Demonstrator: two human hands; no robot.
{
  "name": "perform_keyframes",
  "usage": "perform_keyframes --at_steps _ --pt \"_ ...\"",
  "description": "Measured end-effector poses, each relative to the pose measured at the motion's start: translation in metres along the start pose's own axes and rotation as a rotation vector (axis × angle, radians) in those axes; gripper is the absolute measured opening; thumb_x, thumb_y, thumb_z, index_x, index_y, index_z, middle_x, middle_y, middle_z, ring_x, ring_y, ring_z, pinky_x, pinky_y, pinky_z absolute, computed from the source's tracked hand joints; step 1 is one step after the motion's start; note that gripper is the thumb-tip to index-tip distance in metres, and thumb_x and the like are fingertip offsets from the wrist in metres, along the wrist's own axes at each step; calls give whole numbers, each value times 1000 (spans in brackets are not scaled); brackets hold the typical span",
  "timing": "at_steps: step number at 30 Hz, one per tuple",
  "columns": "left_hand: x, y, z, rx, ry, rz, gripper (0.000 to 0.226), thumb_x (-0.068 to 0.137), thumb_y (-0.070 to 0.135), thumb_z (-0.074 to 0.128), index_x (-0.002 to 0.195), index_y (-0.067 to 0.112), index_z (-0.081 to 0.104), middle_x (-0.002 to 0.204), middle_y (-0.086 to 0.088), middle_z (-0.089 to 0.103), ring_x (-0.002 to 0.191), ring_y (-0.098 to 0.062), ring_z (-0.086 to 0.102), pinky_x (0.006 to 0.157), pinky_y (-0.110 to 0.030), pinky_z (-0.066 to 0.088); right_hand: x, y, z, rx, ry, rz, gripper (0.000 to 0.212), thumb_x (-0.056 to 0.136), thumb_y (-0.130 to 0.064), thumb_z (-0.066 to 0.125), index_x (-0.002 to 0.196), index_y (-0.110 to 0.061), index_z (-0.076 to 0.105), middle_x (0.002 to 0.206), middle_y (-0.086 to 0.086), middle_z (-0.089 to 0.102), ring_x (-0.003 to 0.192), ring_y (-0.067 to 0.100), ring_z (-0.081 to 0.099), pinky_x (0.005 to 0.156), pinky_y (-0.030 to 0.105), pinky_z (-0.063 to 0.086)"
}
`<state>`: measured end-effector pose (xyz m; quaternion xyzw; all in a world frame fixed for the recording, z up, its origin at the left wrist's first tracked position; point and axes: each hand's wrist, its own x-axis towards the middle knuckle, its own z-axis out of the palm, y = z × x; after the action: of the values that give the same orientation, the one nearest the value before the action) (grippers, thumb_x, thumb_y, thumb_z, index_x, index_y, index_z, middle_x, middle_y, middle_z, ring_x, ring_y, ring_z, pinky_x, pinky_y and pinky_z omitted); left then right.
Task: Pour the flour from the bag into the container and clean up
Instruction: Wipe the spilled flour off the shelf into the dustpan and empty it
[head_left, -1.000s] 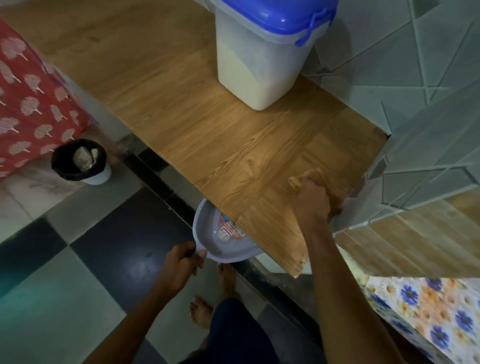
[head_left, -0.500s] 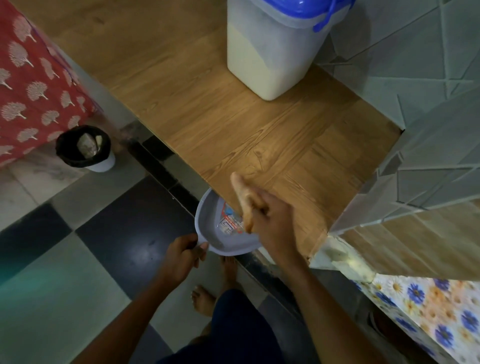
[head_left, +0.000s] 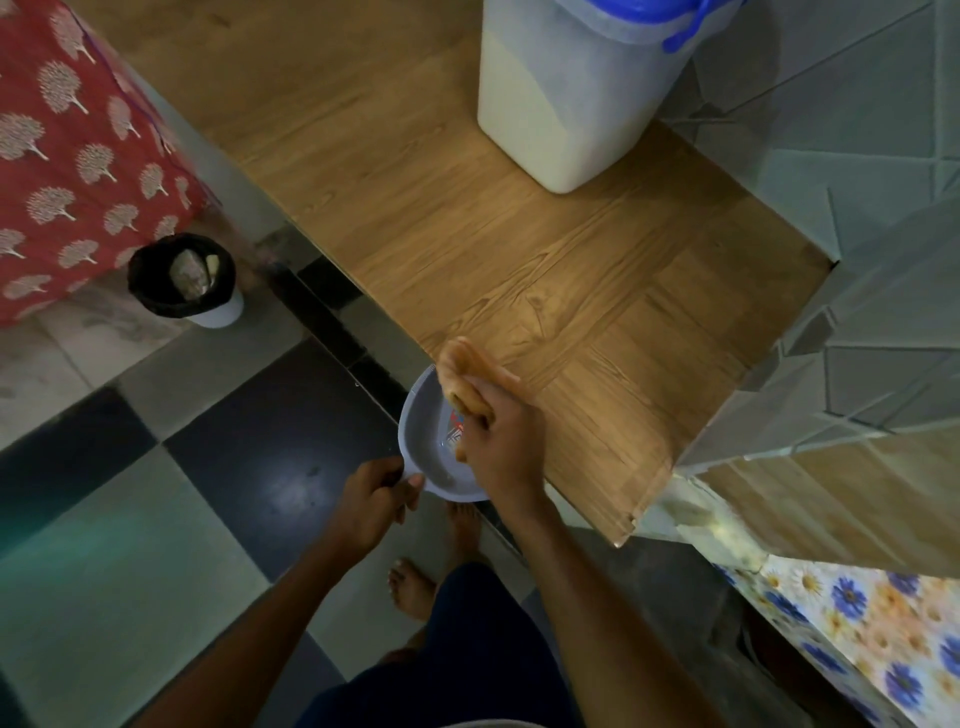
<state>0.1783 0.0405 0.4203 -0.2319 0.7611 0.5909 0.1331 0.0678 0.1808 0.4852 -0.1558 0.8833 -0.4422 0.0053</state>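
Note:
A translucent flour container (head_left: 566, 98) with a blue lid (head_left: 649, 15) stands at the back of the wooden counter (head_left: 467, 223), pale flour visible inside. My left hand (head_left: 371, 504) grips the edge of a grey dustpan (head_left: 431, 431), held just below the counter's front edge. My right hand (head_left: 498, 436) holds an orange-tan cloth (head_left: 460, 374) at that edge, right over the dustpan. The cloth's far end sticks out past my fingers. No flour bag is in view.
A small black-lined bin (head_left: 182, 280) with crumpled waste stands on the checkered tile floor to the left, beside a red patterned cover (head_left: 67, 171). Grey tiled wall (head_left: 857, 208) bounds the counter on the right. A floral cover (head_left: 872, 634) lies lower right. My bare feet (head_left: 415, 587) are below the dustpan.
My right hand has swept the cloth from the counter's right side leftward to the front edge above the dustpan. My left hand has kept the dustpan in place.

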Motion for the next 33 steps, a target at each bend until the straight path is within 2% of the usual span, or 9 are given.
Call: perform_keyframes --at_steps 3,7,10,14,17,19,23,28,33 --pt "0 3 -3 12 10 -3 27 100 13 56 75 14 64 63 -2 62 56 -8 58 55 -20 49 11 -12 2 144 -32 65 26 90 -5 65 112 -15 74 96 -4 75 88 3 69 76 22 59" --pt "1 4 -8 -2 10 -12 26 100 15 56 76 12 64 65 -3 63 59 -10 59 59 -24 50 5 3 -28 15 159 -24 30 88 -12 68 118 -12 71 107 -2 75 94 5 69 79 19 58" --pt "3 1 -13 -19 7 -11 25 101 17 55 79 13 65 69 -4 65 63 -13 60 63 -30 52 -15 37 -38 -161 243 -3 36 87 -13 72 123 -11 68 117 4 72 103 16 69 84 32 59" --pt "7 -3 -15 -56 18 3 22 101 15 55 81 13 66 70 -1 66 62 -14 61 61 -28 51 -32 51 -2 -211 162 70 44 82 2 67 123 -12 69 127 6 68 126 27 59 95 49 55" --pt "9 -10 -20 -46 35 -3 23 101 15 56 80 14 66 70 -6 66 61 -17 61 60 -31 51 -16 27 28 -86 101 26 38 86 -8 59 121 -15 70 123 2 70 125 12 57 102 34 52" --pt "9 -14 -25 -33 50 -9 24 100 16 57 78 12 66 70 -9 67 60 -17 61 59 -31 51 -2 9 44 -11 22 -20 37 86 -4 59 121 -14 70 121 1 71 121 3 54 101 20 47" --pt "8 -22 -44 1 75 -50 26 100 17 57 77 12 65 70 -8 67 58 -11 60 59 -27 50 13 -11 74 131 -167 -90 38 88 -1 61 122 -13 70 121 3 71 116 12 64 96 28 54" --pt "2 -41 -82 -47 165 -95 28 100 16 59 73 12 66 64 -8 67 56 -14 60 56 -25 48 20 -30 98 180 -132 -96 32 88 2 65 117 -10 72 113 2 73 108 -5 61 93 13 50" --pt "2 -60 -121 -128 237 -114 30 96 15 63 67 15 67 57 -1 64 53 -15 58 55 -32 48 36 -47 119 262 -208 31 37 88 4 62 122 -10 70 116 0 72 108 5 65 89 11 52"
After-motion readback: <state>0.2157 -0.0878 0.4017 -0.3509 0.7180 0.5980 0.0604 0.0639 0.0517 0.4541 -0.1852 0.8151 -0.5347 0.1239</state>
